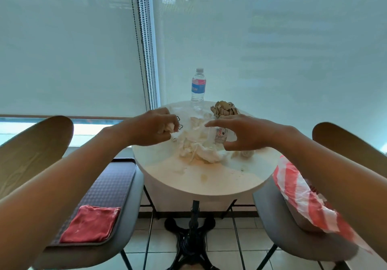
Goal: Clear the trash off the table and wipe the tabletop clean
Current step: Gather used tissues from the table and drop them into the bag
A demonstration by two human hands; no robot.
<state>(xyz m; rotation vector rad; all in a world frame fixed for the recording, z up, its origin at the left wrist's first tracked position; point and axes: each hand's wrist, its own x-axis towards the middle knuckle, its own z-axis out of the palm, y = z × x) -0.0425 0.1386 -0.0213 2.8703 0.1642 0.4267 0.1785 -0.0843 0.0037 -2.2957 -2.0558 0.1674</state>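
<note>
Fingers (165, 128) of my left hand (154, 129) pinch a white tissue scrap (170, 126); right hand (240, 132) fingers spread above the crumpled white tissue pile (201, 146), mid round white desk (209, 177), ready to gather.

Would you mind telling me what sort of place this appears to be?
Probably a café or food-court seating area: a small round white pedestal table strewn with crumpled white napkins, moulded grey chairs and a tiled floor.

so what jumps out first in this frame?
The heap of crumpled white napkins mid-table, with the left hand pinching a wad and the right hand spread open over the heap. Behind stands a water bottle; a red-striped plastic bag lies on the right chair.
</note>
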